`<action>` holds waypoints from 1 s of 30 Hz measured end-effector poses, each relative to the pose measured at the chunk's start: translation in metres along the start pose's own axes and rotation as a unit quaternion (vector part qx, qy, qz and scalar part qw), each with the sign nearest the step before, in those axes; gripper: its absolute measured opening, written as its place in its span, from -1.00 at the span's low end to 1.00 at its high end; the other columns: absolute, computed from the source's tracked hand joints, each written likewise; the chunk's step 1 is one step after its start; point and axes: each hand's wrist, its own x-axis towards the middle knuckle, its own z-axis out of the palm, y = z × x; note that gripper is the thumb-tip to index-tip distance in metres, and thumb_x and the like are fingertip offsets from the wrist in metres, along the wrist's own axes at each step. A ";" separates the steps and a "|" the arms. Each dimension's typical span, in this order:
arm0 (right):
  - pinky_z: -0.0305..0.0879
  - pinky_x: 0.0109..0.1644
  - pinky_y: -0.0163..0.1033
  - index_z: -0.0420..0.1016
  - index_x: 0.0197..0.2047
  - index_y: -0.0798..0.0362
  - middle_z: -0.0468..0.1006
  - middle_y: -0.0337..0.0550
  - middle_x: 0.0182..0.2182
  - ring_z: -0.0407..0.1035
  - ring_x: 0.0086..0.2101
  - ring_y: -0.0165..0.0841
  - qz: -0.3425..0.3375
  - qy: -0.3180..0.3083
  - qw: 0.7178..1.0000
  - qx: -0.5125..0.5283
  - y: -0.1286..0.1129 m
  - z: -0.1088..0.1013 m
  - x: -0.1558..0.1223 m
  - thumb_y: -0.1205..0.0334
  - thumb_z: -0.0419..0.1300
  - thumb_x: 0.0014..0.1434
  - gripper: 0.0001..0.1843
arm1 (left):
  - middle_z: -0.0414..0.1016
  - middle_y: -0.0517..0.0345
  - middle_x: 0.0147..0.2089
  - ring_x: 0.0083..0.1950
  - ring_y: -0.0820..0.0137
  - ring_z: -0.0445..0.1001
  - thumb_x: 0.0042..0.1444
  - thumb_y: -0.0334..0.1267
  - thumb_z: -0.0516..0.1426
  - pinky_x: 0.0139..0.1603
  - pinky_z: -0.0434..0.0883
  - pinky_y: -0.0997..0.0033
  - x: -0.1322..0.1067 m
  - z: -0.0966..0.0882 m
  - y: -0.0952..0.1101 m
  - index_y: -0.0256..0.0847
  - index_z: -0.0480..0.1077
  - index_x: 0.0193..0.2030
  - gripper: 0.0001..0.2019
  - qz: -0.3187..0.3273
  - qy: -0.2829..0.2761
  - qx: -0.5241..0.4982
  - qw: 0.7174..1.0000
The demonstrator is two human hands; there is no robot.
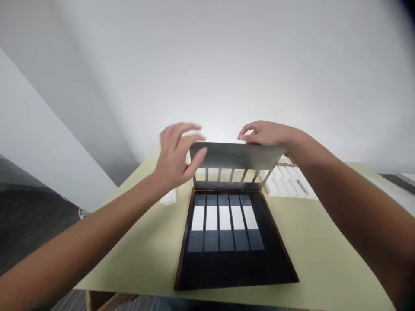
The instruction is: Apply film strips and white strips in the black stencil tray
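Left hand [177, 157], open, fingers spread, just beside the top corner of a grey slotted metal plate [236, 156], tilted up at the far end of a black wood-framed tray [183, 246]. Right hand [264, 134] clamped on the plate's top edge. Best held level, by both top corners.

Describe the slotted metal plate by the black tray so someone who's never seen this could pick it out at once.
On the pale yellow-green table, find the wood-rimmed black tray. Rising at its far edge is a grey metal plate, solid along the top and cut below into a row of narrow slots. Unlike the flat white strips in the tray, it stands up, with the right hand at its top edge.
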 end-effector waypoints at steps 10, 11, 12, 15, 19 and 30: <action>-0.16 0.46 0.33 0.29 0.38 0.00 0.47 0.13 0.28 0.28 0.30 0.06 -0.023 0.217 0.970 -0.111 0.023 0.093 0.004 -0.09 -0.01 0.47 -0.45 | 0.61 0.11 -0.29 -0.38 0.38 0.42 0.38 -0.30 0.08 -0.40 0.30 0.34 -0.159 0.015 0.015 -0.24 0.50 -0.13 -0.84 0.157 -0.119 -0.163 0.967; -0.18 0.47 0.31 0.28 0.38 0.00 0.47 0.12 0.28 0.29 0.30 0.03 -0.032 0.238 0.963 -0.122 0.027 0.100 0.008 -0.08 -0.01 0.47 -0.46 | 0.61 0.10 -0.29 -0.39 0.36 0.40 0.36 -0.30 0.09 -0.41 0.29 0.32 -0.163 0.016 0.018 -0.24 0.51 -0.14 -0.84 0.156 -0.129 -0.174 0.964; -0.19 0.48 0.29 0.27 0.38 -0.01 0.48 0.11 0.27 0.29 0.30 0.01 -0.039 0.258 0.956 -0.133 0.031 0.106 0.012 -0.08 -0.01 0.48 -0.46 | 0.62 0.09 -0.28 -0.40 0.35 0.40 0.34 -0.30 0.11 -0.42 0.28 0.30 -0.165 0.016 0.021 -0.24 0.51 -0.15 -0.85 0.155 -0.137 -0.186 0.960; -0.22 0.50 0.29 0.26 0.37 -0.02 0.47 0.08 0.28 0.24 0.36 0.01 -0.041 0.303 0.941 -0.144 0.038 0.120 0.024 -0.10 0.01 0.48 -0.47 | 0.61 0.09 -0.28 -0.40 0.34 0.39 0.29 -0.30 0.14 -0.44 0.27 0.26 -0.167 0.016 0.025 -0.22 0.51 -0.19 -0.89 0.149 -0.157 -0.215 0.952; -0.26 0.51 0.35 0.27 0.34 0.00 0.44 0.13 0.30 0.17 0.41 0.04 -0.018 0.328 0.935 -0.132 0.040 0.134 0.037 -0.12 0.03 0.46 -0.46 | 0.57 0.12 -0.31 -0.41 0.35 0.38 0.22 -0.34 0.18 -0.42 0.28 0.25 -0.167 0.020 0.025 -0.22 0.47 -0.24 -0.96 0.128 -0.171 -0.229 0.950; -0.14 0.44 0.44 0.25 0.44 0.03 0.21 0.20 0.46 -0.02 0.47 0.19 -0.025 0.414 0.905 -0.098 0.002 0.142 -0.002 -0.08 0.07 0.49 -0.41 | 0.61 0.07 -0.25 -0.29 0.27 0.47 0.28 -0.31 0.19 -0.32 0.33 0.21 -0.175 0.020 0.020 -0.21 0.47 -0.12 -0.92 0.102 -0.170 -0.232 0.952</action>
